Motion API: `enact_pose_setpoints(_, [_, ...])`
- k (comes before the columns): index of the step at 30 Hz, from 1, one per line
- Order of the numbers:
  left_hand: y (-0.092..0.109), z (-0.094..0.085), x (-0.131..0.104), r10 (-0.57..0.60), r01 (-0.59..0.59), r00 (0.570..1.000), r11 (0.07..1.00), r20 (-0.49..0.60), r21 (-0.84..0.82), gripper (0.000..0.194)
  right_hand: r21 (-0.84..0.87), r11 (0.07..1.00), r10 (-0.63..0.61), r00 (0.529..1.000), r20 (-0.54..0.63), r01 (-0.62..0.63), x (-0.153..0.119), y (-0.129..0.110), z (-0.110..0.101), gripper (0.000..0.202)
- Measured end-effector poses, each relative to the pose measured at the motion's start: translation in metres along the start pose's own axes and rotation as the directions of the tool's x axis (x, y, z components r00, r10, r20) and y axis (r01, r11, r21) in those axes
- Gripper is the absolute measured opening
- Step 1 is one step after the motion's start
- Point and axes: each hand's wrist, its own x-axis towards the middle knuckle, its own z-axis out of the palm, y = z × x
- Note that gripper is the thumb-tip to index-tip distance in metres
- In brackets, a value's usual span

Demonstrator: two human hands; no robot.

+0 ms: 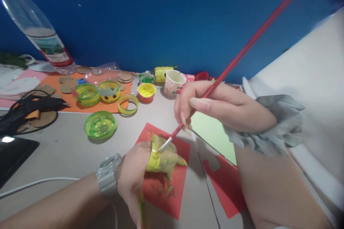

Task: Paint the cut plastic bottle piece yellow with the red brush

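Observation:
My right hand [212, 103], with a grey scrunchie at its wrist, pinches a long red paintbrush [236, 59]. The bristles touch a yellow-painted plastic piece [154, 159] that my left hand [134, 171] holds over a red paper sheet [174, 204]. Its fingers are partly hidden by the piece, and one yellow-smeared fingertip shows at the right. The left wrist wears a clear watch. Behind the hands stand a cup of yellow paint [146, 91] and a patterned paper cup [173, 87].
A green-painted dish [100, 125], a yellow-green ring [128, 104] and painted rings on orange paper [59, 103] lie behind left. At the left are a black glue gun [40, 102], a water bottle [45, 39] and a dark device [16, 155]. Cut red paper [228, 189] lies right.

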Motion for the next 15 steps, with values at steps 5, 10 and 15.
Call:
enact_pose_setpoints(5, [0.000, 0.003, -0.002, 0.012, -0.011, 1.000, 0.999, 0.024, -0.038, 0.116, 0.003, 1.000, 0.022, 0.999, 0.025, -0.022, 0.002, 0.004, -0.001, 0.025])
enact_pose_setpoints(10, [0.002, 0.008, -0.005, -0.042, 0.041, 0.999, 0.998, -0.015, -0.054, 0.115, 0.010, 0.997, 0.072, 0.992, -0.101, -0.071, 0.000, 0.012, -0.007, 0.025])
enact_pose_setpoints(15, [0.003, 0.008, -0.005, -0.039, 0.037, 0.999, 0.998, -0.036, -0.054, 0.116, 0.087, 0.995, 0.045, 0.999, -0.012, -0.044, 0.001, 0.008, -0.002, 0.023])
